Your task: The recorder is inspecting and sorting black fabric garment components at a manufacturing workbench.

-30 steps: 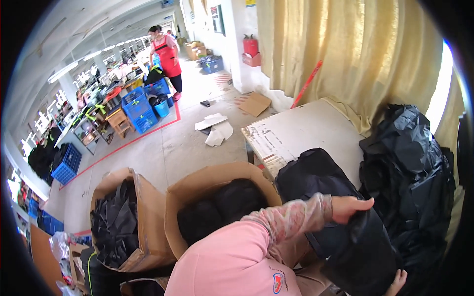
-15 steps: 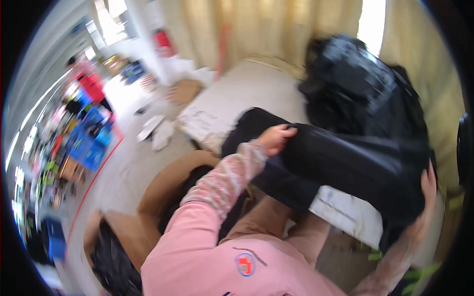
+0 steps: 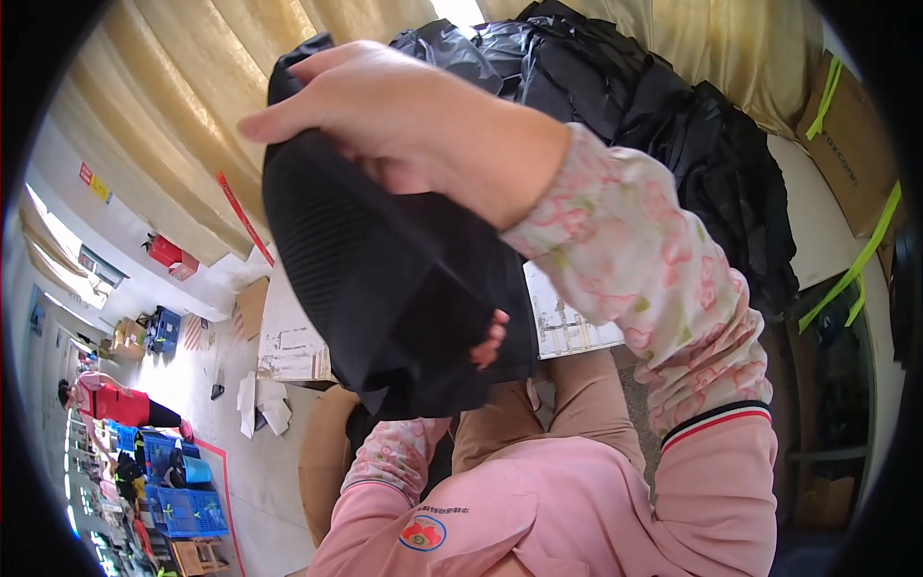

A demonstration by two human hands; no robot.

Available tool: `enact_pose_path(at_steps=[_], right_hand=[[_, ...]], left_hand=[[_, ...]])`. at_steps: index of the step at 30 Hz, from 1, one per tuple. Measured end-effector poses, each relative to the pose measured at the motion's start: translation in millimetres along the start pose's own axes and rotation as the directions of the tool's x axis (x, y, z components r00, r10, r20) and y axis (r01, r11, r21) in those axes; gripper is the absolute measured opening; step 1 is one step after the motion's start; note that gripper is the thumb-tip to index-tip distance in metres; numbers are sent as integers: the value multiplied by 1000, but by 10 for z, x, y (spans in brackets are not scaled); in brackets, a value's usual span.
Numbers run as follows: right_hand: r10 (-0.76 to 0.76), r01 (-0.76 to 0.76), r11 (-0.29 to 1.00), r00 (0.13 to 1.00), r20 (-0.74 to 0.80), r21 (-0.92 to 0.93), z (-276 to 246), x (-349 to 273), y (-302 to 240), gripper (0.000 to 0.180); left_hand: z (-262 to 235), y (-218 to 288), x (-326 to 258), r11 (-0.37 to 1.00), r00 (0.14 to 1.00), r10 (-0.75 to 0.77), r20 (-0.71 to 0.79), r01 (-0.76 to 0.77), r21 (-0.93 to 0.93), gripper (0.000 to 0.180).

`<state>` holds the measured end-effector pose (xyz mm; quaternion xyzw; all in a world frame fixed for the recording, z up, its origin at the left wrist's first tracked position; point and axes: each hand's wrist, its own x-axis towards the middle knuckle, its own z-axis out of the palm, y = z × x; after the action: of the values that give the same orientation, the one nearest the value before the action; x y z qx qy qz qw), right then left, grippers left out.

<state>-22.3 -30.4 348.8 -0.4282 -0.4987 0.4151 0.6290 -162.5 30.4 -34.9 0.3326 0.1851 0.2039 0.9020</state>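
A piece of black fabric [image 3: 385, 279], with a finely ribbed patch on its left part, hangs in folds in front of me. What sort of item it is, I cannot tell. My right hand [image 3: 404, 120] is raised high across the view and closed on the fabric's upper end, thumb toward the left. Most of my left hand [image 3: 491, 340] is hidden behind the fabric. Only its curled fingertips show, closed round the lower right edge. Behind them, a heap of shiny black material [image 3: 615, 106] lies on the white table [image 3: 288, 332].
A cardboard box [image 3: 325, 452] stands low beside my left arm. At the right are another carton [image 3: 846, 144] and yellow-green straps [image 3: 856, 260]. Pale curtains [image 3: 154, 87] hang behind the table. Far left, a person in red [image 3: 130, 404] is near blue crates [image 3: 187, 510].
My right hand has come up and across to the left, lifting the fabric off the table area. My left hand has gone behind the fabric. The view has turned rightward.
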Motion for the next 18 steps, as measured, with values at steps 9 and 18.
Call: enact_pose_path(at_steps=[9, 18], right_hand=[[-203, 200, 979, 978, -54, -45, -927, -627, 1264, 55], [180, -420, 860, 781, -598, -290, -927, -1313, 3948, 54]], left_hand=[[-1099, 2318, -660, 846, 854, 438, -280, -287, 449, 34], [-2001, 1831, -267, -90, 586, 783, -210, 440, 893, 53]])
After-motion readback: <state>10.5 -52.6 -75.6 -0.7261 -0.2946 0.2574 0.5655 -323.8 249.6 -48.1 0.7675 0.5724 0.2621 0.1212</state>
